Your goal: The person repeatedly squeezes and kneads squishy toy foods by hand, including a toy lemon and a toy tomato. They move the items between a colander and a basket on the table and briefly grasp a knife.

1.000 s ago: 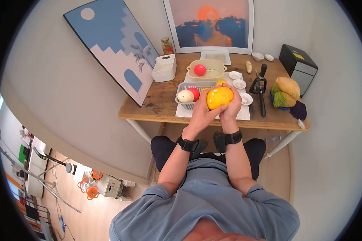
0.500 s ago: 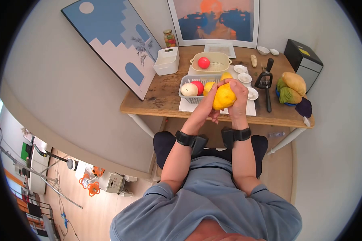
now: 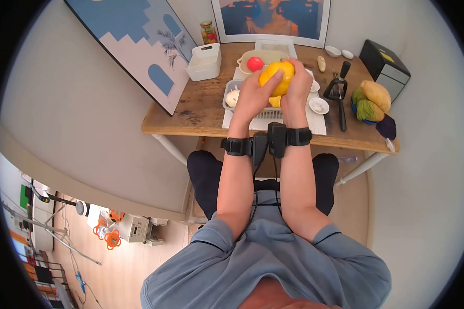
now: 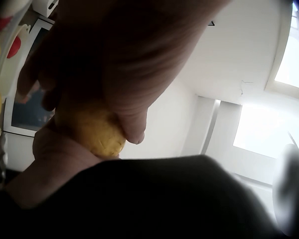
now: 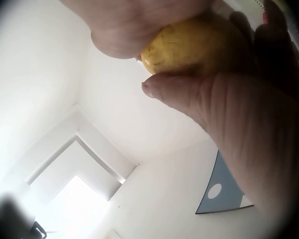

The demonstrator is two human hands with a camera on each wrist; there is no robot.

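Both hands grip one large yellow, lemon-like fruit (image 3: 286, 77) above the tabletop. My left hand (image 3: 253, 97) holds it from the left, its thumb laid across the near face. From the other side, my right hand (image 3: 299, 85) wraps round it. In the left wrist view the fruit (image 4: 102, 134) shows between palm and thumb; the right wrist view has its skin (image 5: 182, 50) with a few dark marks. Below the hands is a grey slatted basket (image 3: 268, 114), partly hidden, with a white round thing (image 3: 232, 98) and another yellow fruit (image 3: 276, 101) in it.
A cream basket (image 3: 246, 57) with a red ball (image 3: 254, 64) stands behind. Small white dishes (image 3: 319, 106), a black-handled tool (image 3: 336, 88) and a blue bowl of soft green and yellow things (image 3: 368, 108) lie right. A white bin (image 3: 204, 64) stands left.
Both hands have carried the yellow fruit up and away from the body, turning it in their grip. The forearms now reach further over the table. The head view has shifted slightly.
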